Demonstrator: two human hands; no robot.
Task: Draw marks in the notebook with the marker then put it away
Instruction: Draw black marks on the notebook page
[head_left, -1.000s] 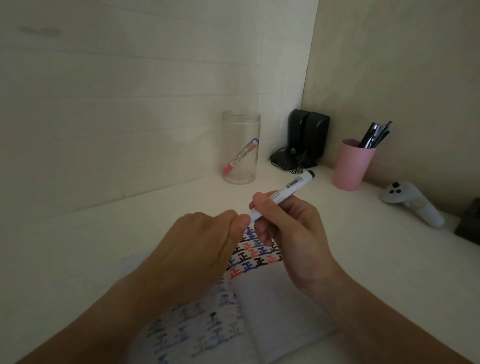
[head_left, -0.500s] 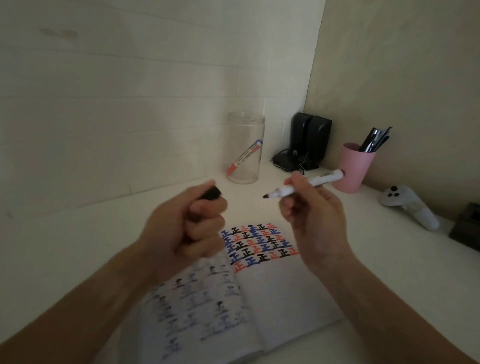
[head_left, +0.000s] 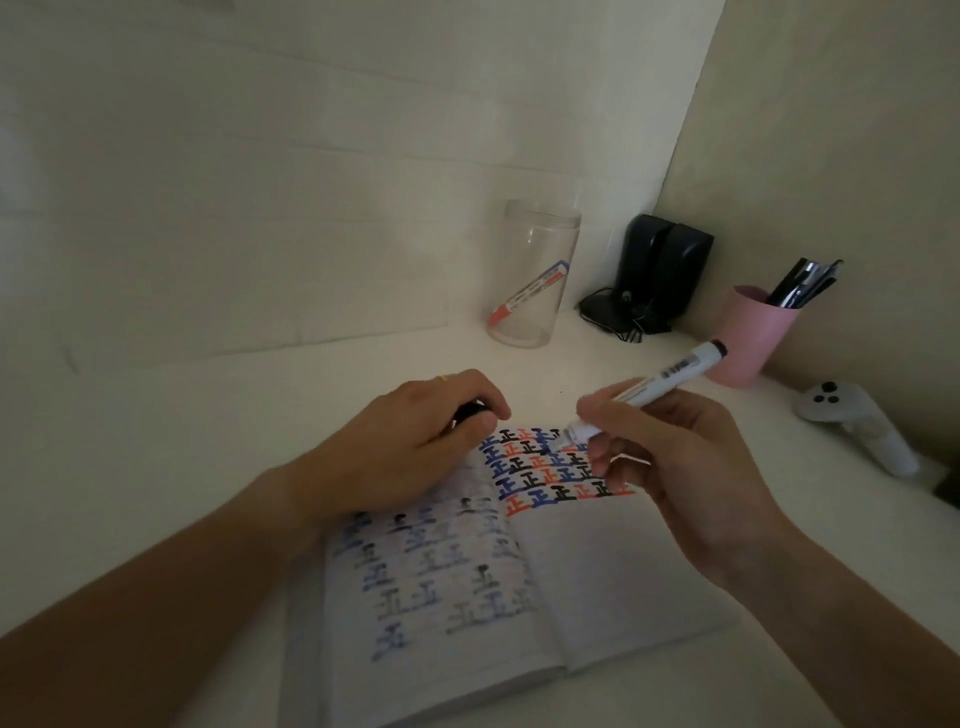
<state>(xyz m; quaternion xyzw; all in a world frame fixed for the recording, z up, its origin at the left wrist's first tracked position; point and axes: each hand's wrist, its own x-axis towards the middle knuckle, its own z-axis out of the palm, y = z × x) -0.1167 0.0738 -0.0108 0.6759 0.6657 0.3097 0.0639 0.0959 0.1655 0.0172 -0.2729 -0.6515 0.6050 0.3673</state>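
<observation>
Toward the right edge of the frame a white game controller (head_left: 852, 421) is lying on the desk (head_left: 208, 467), and a pair of black speakers (head_left: 660, 270) is standing in the far corner with a tangle of cable at its foot. None of these is getting in the way of the hands; only the right hand (head_left: 670, 467) is covering the right end of the coloured rows on the page.

Above centre a clear jar (head_left: 535, 275) is standing against the wall, holding one red-capped marker (head_left: 524, 299) that is leaning slantwise inside it. Right of the speakers a pink cup (head_left: 753, 338) is holding several dark pens (head_left: 802, 283).

The desk is pale and the walls are meeting in a dim corner at upper right.

The notebook (head_left: 519, 597) is lying open in the lower middle of the frame. The right hand is gripping the marker (head_left: 654, 395) in a writing hold, its tip down at the top row of marks on the right page. The left hand (head_left: 410, 452) is closed around a small black cap (head_left: 470, 410), its heel resting on the upper left page.
</observation>
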